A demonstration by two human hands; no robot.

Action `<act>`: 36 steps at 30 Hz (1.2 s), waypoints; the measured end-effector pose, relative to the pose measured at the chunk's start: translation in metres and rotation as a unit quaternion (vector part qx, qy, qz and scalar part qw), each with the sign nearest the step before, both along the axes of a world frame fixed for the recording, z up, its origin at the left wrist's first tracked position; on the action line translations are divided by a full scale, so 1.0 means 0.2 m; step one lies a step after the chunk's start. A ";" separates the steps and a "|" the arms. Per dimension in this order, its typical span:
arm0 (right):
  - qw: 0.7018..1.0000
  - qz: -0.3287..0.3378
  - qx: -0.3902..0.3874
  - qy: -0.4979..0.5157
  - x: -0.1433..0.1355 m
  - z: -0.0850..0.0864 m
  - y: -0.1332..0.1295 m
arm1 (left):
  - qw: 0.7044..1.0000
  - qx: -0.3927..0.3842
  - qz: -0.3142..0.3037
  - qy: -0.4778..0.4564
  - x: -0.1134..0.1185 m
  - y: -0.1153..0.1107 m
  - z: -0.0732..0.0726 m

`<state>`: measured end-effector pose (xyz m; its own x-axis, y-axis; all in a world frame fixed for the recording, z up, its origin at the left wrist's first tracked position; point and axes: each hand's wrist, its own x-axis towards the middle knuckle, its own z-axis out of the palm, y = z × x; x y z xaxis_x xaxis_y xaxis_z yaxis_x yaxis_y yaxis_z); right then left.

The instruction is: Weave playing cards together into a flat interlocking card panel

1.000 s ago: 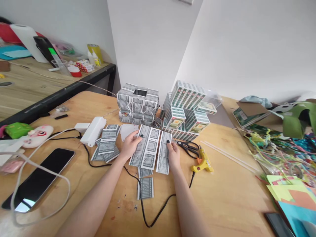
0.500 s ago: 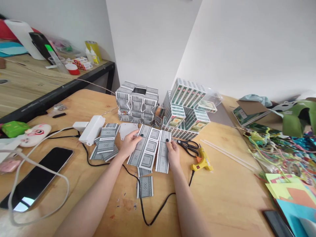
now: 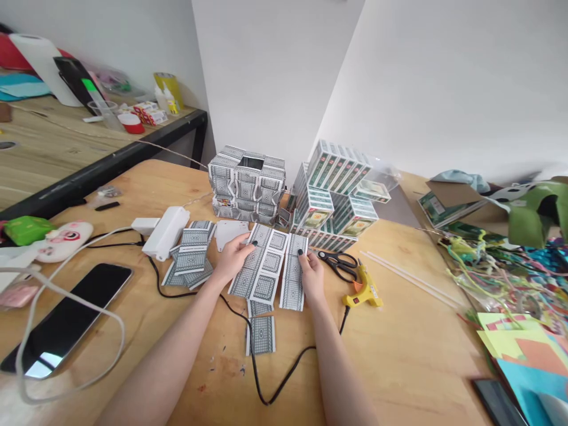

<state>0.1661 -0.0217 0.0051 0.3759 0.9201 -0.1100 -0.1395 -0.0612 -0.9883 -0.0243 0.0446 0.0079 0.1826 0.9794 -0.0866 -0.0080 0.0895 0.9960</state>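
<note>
My left hand (image 3: 234, 255) grips the left edge of a panel of joined playing cards (image 3: 264, 266), thumb on top. My right hand (image 3: 312, 273) pinches the right edge of a narrower card strip (image 3: 293, 275), which lies beside the panel with a thin gap that widens toward the bottom. Below the panel lies a folded card (image 3: 261, 335) on the wooden table (image 3: 390, 367). Loose folded cards (image 3: 191, 260) are piled left of my left hand. Behind them stands a box-like structure made of cards (image 3: 247, 183) with a dark opening on top.
Stacked card packs (image 3: 337, 195) stand at the back. Black scissors (image 3: 339, 264) and a yellow glue gun (image 3: 364, 288) lie right of my right hand; its black cable (image 3: 284, 381) loops in front. A phone (image 3: 71, 313) and white power strip (image 3: 166, 232) are left.
</note>
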 end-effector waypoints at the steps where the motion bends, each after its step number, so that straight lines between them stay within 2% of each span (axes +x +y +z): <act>1: 1.000 0.001 0.001 -0.001 0.00 0.00 0.00 | 1.000 -0.003 0.000 -0.001 0.00 0.00 0.00; 14: 1.000 0.006 -0.005 -0.015 0.01 0.01 0.01 | 0.999 0.017 0.011 0.037 -0.01 0.01 -0.07; 28: 0.999 0.015 0.021 -0.041 -0.01 0.01 0.01 | 1.000 0.006 0.007 0.012 0.01 -0.02 0.00; 36: 0.999 0.021 0.019 -0.038 -0.01 0.01 0.01 | 0.999 0.008 0.020 0.024 0.03 -0.03 0.01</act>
<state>0.1640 -0.0203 0.0078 0.3430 0.9382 -0.0474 -0.0615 -0.0279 -0.9977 -0.0189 0.0392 0.0096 0.1392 0.9872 -0.0781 0.0368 0.0736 0.9966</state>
